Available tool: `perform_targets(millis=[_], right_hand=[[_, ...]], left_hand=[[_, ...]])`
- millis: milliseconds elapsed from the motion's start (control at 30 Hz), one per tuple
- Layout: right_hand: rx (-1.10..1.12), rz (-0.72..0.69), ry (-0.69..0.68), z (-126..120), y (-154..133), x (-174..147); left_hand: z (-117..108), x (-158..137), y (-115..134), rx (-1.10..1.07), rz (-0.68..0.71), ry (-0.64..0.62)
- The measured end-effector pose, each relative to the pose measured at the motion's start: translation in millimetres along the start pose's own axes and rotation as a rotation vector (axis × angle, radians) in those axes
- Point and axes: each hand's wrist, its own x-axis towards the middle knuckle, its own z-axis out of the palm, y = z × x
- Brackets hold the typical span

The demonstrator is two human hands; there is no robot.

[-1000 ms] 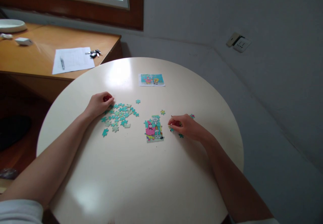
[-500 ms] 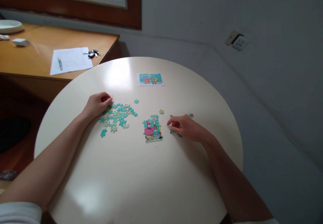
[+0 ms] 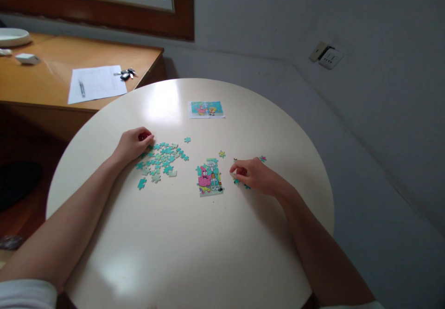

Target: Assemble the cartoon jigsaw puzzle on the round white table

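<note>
My left hand (image 3: pixel 134 143) rests on the table at the upper left of a loose pile of turquoise and pale green puzzle pieces (image 3: pixel 163 157). Its fingers are curled in, thumb against index finger; whatever they might hold is hidden. Right of the middle, my right hand (image 3: pixel 255 173) pinches a small pale puzzle piece (image 3: pixel 232 175) at its fingertips, partly covered. Just left of it lies a joined section of puzzle (image 3: pixel 209 178) with a pink starfish and a turquoise figure. A few more pieces lie under and around my right hand, partly hidden.
A small printed picture (image 3: pixel 206 109) lies at the back of the round white table (image 3: pixel 194 248). Single pieces lie apart: a turquoise piece (image 3: pixel 187 139), a yellow piece (image 3: pixel 221 153), a pink piece (image 3: pixel 263 158). The wooden desk (image 3: pixel 104 49) holds paper (image 3: pixel 99 84) and keys (image 3: pixel 127 74).
The whole view has shifted very slightly. Both hands and the puzzle pieces stay in the same places on the table.
</note>
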Motion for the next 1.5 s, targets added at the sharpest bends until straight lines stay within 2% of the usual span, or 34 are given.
perform_targets(millis=[167, 867, 1133, 1300, 1500], right_hand=[[-0.012, -0.039, 0.038, 0, 1, 0], [-0.026, -0.056, 0.018, 1, 3, 0], [-0.070, -0.127, 0.071, -2, 8, 0], [0.000, -0.062, 0.131, -19, 15, -7], [-0.069, 0.032, 0.024, -29, 20, -11]], left_hand=[[0, -1, 1, -0.023, -0.022, -0.010], [-2, -3, 8, 0.010, -0.034, -0.016], [-1, -4, 7, -0.015, -0.038, -0.010], [-2, -4, 9, 0.010, -0.021, -0.015], [-3, -4, 10, 0.008, -0.027, -0.022]])
